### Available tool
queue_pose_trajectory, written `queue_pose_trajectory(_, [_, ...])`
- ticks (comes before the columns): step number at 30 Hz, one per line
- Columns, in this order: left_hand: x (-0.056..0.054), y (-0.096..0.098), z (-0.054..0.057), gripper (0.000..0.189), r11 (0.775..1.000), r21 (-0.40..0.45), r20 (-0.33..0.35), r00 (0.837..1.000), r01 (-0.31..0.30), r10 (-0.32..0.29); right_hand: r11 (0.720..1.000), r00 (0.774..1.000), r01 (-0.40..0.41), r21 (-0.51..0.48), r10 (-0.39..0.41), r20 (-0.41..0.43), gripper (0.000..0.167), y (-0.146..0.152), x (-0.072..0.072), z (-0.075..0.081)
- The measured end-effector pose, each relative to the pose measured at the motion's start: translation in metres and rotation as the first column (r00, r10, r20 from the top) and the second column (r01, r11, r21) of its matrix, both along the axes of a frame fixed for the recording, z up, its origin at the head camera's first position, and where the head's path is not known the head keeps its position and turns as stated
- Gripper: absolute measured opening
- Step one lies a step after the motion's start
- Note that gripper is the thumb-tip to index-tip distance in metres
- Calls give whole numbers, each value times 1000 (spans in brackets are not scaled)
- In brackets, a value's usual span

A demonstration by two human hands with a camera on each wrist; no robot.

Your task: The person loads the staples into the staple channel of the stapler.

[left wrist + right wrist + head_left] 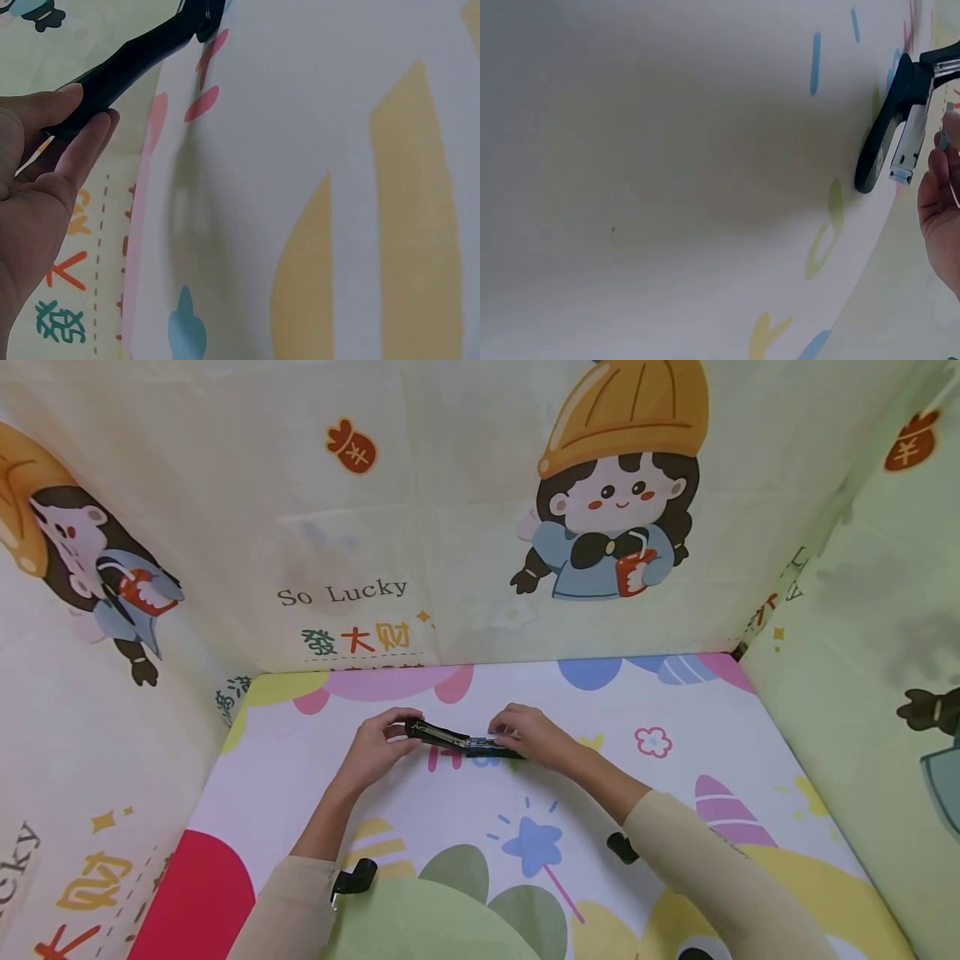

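Note:
A black stapler [444,737] is spread wide open above the table. My left hand [373,747] holds the end of its top arm between thumb and fingers; the left wrist view shows that dark arm [131,64] slanting upward. Over the other half, my right hand [534,737] has its fingers bent close to the metal staple channel [911,142]. Between those fingertips the right wrist view shows a small grey strip of staples [943,141], partly hidden by the fingers. The black base [875,154] is low, near the tabletop; whether it touches is hard to tell.
The table [600,793] wears a white cover with colourful printed shapes. Cream printed cloth [465,527] hangs behind it and on both sides. Black camera mounts [356,877] sit at the wrists.

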State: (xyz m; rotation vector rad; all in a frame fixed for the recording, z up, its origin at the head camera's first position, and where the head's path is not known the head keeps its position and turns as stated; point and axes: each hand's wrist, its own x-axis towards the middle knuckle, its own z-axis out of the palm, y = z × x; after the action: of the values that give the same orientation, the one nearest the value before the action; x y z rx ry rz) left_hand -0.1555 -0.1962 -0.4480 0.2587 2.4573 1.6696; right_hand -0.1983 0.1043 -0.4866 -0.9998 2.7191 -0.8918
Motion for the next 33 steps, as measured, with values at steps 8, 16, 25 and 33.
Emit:
queue_pose_trajectory(8, [1, 0, -1, 43, 1000, -6, -7, 1000, 2, -2, 999, 1000, 21, 25, -21, 8, 17, -8, 4, -5])
queue_pose_trajectory(16, [1, 0, -1, 43, 1000, -3, -14, 1000, 7, -7, 998, 999, 27, 49, -26, -20, 16, -10, 5, -9])
queue_pose_trajectory(25, [2, 2, 2, 43, 1000, -9, -13, 1000, 0, -1, 997, 999, 37, 66, -35, -27, 15, -14, 5, -10])
queue_pose_trajectory(33, [2, 2, 2, 43, 1000, -18, -18, 1000, 0, 0, 998, 999, 32, 49, -30, -36, 8, -15, 5, -12])
